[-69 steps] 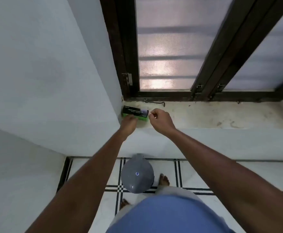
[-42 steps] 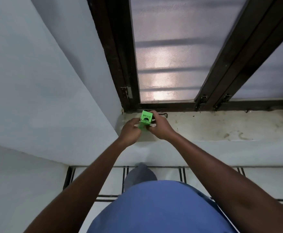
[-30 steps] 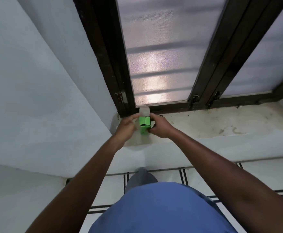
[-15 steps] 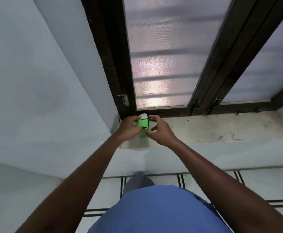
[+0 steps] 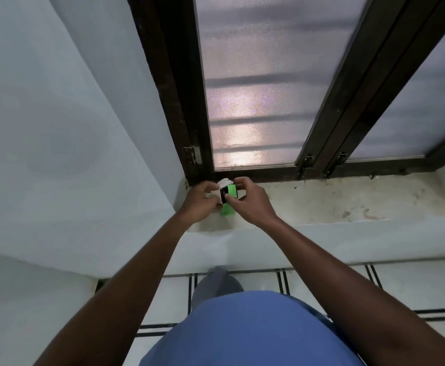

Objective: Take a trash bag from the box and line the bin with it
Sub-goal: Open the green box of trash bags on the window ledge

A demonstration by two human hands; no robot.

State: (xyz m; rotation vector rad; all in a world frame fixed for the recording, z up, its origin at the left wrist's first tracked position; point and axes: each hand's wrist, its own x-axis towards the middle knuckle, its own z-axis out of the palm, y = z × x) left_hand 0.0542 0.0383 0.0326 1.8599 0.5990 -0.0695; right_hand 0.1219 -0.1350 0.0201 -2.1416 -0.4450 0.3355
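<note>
Small green trash bag box (image 5: 229,194) held above the left end of the window sill (image 5: 321,202), close to the dark window frame (image 5: 179,101). White roll of bags (image 5: 224,181) poking from the box's top end. Left hand (image 5: 201,199) clasped around the box's left side, right hand (image 5: 250,200) pinching its right side. Grey bin (image 5: 217,285) on the tiled floor (image 5: 414,283) below, partly hidden behind a blue shirt (image 5: 247,331).

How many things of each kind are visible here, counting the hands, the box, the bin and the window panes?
Hands: 2, the left hand and the right hand
Green box: 1, held in both hands
Grey bin: 1, on the floor, partly hidden
Frosted window panes: 2
Total: 6
</note>
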